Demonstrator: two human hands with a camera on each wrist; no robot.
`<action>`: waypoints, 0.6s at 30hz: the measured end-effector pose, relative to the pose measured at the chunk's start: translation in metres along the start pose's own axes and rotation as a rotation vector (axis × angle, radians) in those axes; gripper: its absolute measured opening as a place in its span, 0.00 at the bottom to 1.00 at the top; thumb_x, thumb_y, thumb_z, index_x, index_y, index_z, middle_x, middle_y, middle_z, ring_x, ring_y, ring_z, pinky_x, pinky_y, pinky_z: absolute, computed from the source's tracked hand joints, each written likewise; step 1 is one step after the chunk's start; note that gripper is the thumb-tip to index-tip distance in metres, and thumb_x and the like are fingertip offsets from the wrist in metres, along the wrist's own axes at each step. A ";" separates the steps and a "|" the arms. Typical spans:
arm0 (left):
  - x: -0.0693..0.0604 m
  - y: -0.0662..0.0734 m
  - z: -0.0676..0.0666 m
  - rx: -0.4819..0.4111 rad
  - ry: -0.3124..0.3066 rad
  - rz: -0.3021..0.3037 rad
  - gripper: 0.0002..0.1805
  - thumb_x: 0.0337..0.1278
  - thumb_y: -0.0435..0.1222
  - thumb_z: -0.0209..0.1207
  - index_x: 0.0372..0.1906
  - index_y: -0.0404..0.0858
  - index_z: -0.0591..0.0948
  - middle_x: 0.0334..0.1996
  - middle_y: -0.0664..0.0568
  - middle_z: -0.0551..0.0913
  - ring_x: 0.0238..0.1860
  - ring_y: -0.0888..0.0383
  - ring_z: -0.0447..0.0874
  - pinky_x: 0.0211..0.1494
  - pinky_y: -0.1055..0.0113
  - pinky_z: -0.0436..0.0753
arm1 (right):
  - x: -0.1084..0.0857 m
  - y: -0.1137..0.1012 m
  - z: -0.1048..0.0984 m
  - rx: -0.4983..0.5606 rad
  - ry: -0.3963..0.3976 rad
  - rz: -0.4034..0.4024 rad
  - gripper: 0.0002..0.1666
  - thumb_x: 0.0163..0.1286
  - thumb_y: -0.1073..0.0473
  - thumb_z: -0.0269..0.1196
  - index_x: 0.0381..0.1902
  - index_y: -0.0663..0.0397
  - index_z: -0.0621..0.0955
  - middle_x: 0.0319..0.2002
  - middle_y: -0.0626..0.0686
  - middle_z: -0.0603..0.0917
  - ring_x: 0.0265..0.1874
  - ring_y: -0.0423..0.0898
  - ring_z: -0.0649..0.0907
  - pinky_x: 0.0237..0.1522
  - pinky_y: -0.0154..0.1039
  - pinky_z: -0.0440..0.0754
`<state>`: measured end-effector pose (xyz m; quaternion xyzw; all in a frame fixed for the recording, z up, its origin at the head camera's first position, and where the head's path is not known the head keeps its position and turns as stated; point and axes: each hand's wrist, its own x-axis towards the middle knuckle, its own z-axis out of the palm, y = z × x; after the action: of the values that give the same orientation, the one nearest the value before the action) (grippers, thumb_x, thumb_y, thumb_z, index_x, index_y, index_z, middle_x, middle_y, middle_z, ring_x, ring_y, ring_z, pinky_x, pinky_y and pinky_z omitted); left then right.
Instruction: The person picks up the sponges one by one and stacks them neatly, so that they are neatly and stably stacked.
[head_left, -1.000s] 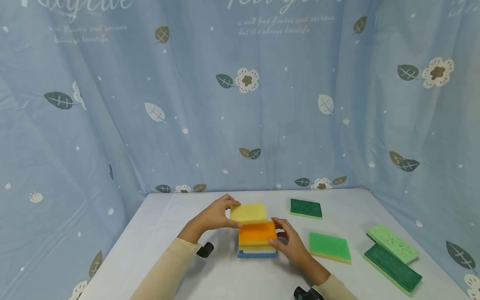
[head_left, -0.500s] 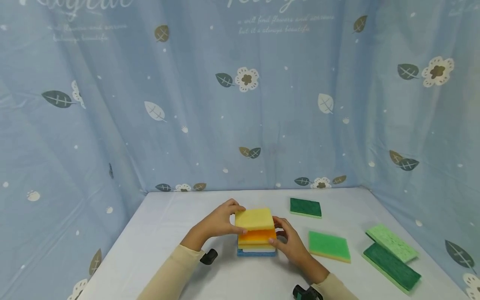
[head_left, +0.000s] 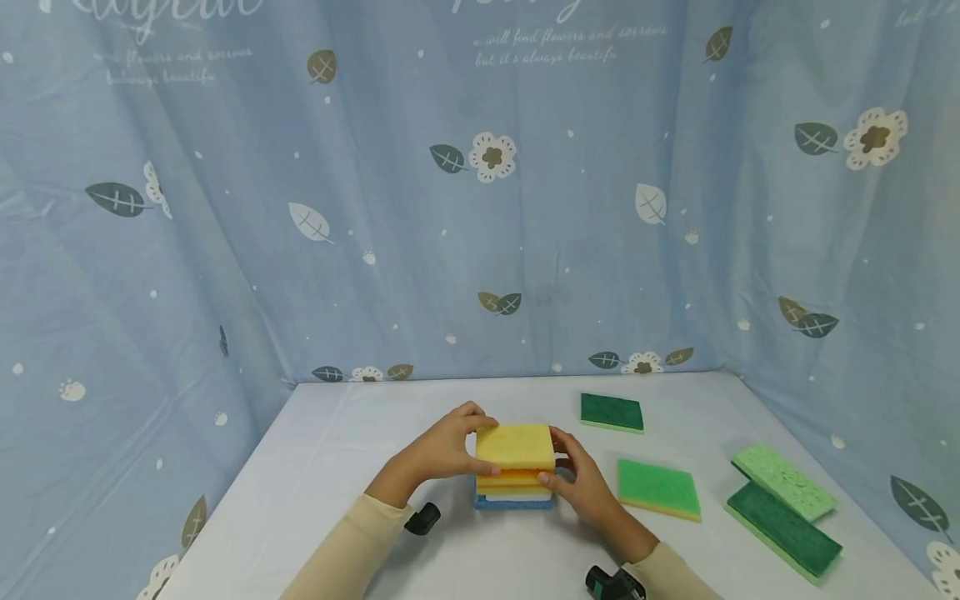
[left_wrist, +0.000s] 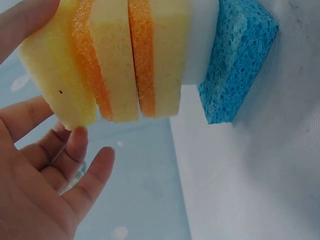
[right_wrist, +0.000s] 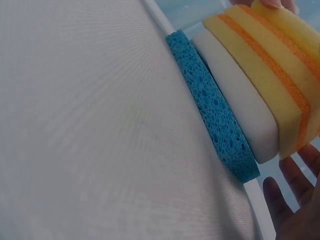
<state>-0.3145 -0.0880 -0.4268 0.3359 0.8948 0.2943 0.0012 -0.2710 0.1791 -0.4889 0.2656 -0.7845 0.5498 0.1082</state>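
Note:
A yellow sponge (head_left: 515, 447) tops a stack, its left edge pinched between the thumb and fingers of my left hand (head_left: 447, 446). Beneath it, the left wrist view shows two orange-and-cream sponges (left_wrist: 114, 60), a white block (left_wrist: 201, 42) and a blue porous sponge (left_wrist: 239, 60) at the bottom. My right hand (head_left: 585, 482) holds the stack's right side, thumb at the front corner and fingers behind. In the right wrist view the blue sponge (right_wrist: 212, 107) lies on the table, with the white block (right_wrist: 240, 95) on it.
On the white table (head_left: 345, 433), a dark green sponge (head_left: 611, 412) lies at the back and a bright green one (head_left: 658, 489) right of my right hand. Farther right, a light green sponge (head_left: 783, 481) overlaps another dark green one (head_left: 783, 533). A blue patterned curtain (head_left: 405, 250) surrounds the table.
My left hand has moved right and toward me with the yellow sponge, which now covers the top orange face of the stack. My right hand has stayed nearly in place beside the stack.

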 end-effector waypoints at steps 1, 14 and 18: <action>0.000 0.000 0.000 0.003 0.002 0.001 0.40 0.39 0.61 0.72 0.60 0.46 0.79 0.46 0.63 0.70 0.49 0.60 0.71 0.54 0.61 0.75 | 0.000 0.001 0.000 0.000 -0.001 -0.001 0.39 0.65 0.64 0.65 0.71 0.65 0.63 0.59 0.55 0.73 0.53 0.50 0.75 0.54 0.50 0.77; -0.004 0.000 0.004 0.009 0.008 0.015 0.41 0.39 0.62 0.71 0.59 0.45 0.79 0.46 0.63 0.69 0.48 0.59 0.71 0.52 0.64 0.75 | -0.001 -0.002 0.000 -0.035 -0.008 -0.022 0.35 0.67 0.66 0.61 0.70 0.66 0.64 0.56 0.54 0.74 0.51 0.47 0.76 0.53 0.46 0.77; -0.004 -0.002 0.006 0.014 0.016 0.033 0.41 0.40 0.63 0.70 0.60 0.45 0.79 0.47 0.63 0.70 0.48 0.60 0.71 0.52 0.63 0.75 | -0.001 0.002 0.001 -0.043 -0.003 -0.037 0.34 0.67 0.65 0.61 0.69 0.67 0.64 0.55 0.54 0.74 0.50 0.47 0.77 0.53 0.44 0.78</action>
<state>-0.3116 -0.0886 -0.4332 0.3482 0.8911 0.2905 -0.0131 -0.2711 0.1794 -0.4914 0.2785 -0.7914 0.5302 0.1227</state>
